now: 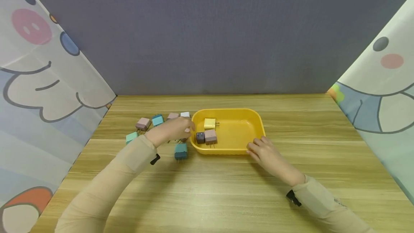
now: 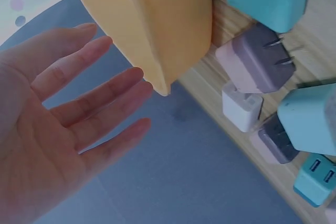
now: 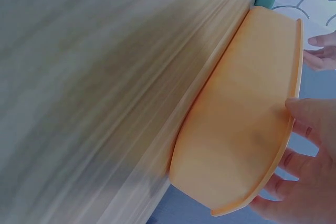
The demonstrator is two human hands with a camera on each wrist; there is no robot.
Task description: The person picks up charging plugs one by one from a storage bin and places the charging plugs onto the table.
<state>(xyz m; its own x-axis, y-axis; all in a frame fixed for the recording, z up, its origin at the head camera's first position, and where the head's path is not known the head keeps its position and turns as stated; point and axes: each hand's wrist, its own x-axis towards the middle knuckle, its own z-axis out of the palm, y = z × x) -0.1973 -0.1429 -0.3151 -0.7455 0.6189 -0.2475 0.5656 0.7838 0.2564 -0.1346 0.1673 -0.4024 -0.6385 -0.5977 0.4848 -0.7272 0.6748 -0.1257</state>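
My left hand (image 1: 171, 129) hovers at the left end of a yellow plastic tray (image 1: 231, 151). Its fingers are spread and hold nothing, as the left wrist view shows. In the tray lie a yellow plug charger (image 1: 209, 123), a pink plug charger (image 1: 210, 136) and a dark plug charger (image 1: 200, 138). At the tray's front right corner, my right hand (image 1: 266, 154) grips the rim, the thumb on the outer wall and the fingers over the edge. Several more chargers are on the table around my left hand, which partly hides some of them.
A teal charger (image 1: 181, 151) lies near the tray's front left corner. Farther left are a mint charger (image 1: 131, 137), a pink charger (image 1: 143, 123) and a blue charger (image 1: 157, 120). A white charger (image 1: 185, 114) lies behind my left hand. A grey partition (image 1: 220, 46) rises behind the wooden table (image 1: 207, 197).
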